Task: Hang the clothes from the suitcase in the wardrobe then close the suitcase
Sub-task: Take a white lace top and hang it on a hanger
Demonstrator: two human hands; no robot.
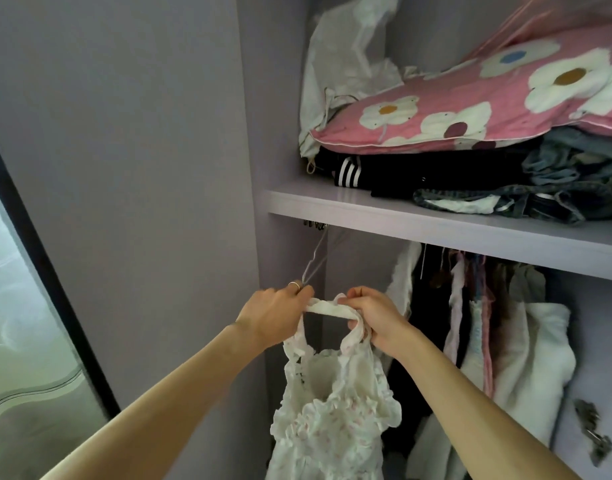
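Observation:
A white ruffled floral top [335, 417] hangs down from both my hands in front of the open wardrobe. My left hand [276, 315] pinches one end of its strap and also touches a thin white hanger [315, 258] that slants up toward the rail under the shelf. My right hand [375, 317] grips the other end of the strap, fingers curled round the fabric. The strap stretches flat between the two hands. The suitcase is out of view.
A shelf [436, 226] above carries a pink flowered pillow [470, 105], black clothes and folded jeans [557, 188]. Below it, hung garments [488, 323] fill the right side of the rail. The wardrobe side panel [159, 168] stands at left, with a sliding door [20, 306] beyond it.

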